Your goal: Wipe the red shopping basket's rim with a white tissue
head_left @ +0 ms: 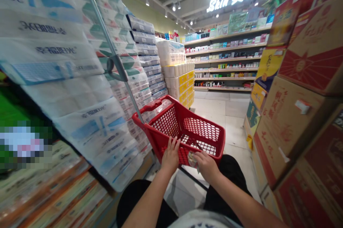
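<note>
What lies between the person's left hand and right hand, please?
In the head view, a small shiny packet, held by the right hand, and the red basket mesh lie there, next to the left hand.

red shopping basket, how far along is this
Done: the red wheeled shopping basket is out in the store aisle, and no goods can be made out inside it. In hand: the right hand grips a small shiny packet at the near rim, and the left hand rests on that rim. Left: unclear; the stacked toilet-roll packs and store shelves stand out of reach.
</note>
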The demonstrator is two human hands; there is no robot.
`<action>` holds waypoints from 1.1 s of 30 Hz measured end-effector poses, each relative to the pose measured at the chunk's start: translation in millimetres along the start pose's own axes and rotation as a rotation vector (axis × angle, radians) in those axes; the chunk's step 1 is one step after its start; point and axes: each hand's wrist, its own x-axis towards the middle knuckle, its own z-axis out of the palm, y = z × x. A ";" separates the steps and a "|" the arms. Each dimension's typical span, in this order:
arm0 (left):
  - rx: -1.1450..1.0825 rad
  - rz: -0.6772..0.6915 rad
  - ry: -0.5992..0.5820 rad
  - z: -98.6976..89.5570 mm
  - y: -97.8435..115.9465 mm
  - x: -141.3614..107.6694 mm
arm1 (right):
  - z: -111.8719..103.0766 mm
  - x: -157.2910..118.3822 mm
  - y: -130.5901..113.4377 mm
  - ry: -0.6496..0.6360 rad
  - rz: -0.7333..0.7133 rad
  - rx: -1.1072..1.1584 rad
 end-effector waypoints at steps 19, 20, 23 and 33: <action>-0.007 0.009 0.004 -0.1 2.8 -1.1 | -2.4 -3.7 1.2 0.027 -0.133 -0.133; -0.008 0.005 -0.002 0.3 3.3 -1.2 | -3.3 -3.6 1.1 0.019 -0.148 -0.150; -0.018 0.007 -0.016 2.0 5.2 -1.9 | -5.2 -3.4 1.5 0.017 -0.163 -0.142; -0.017 0.051 0.009 0.6 7.6 -3.8 | -3.5 -10.1 7.7 0.065 -0.163 -0.094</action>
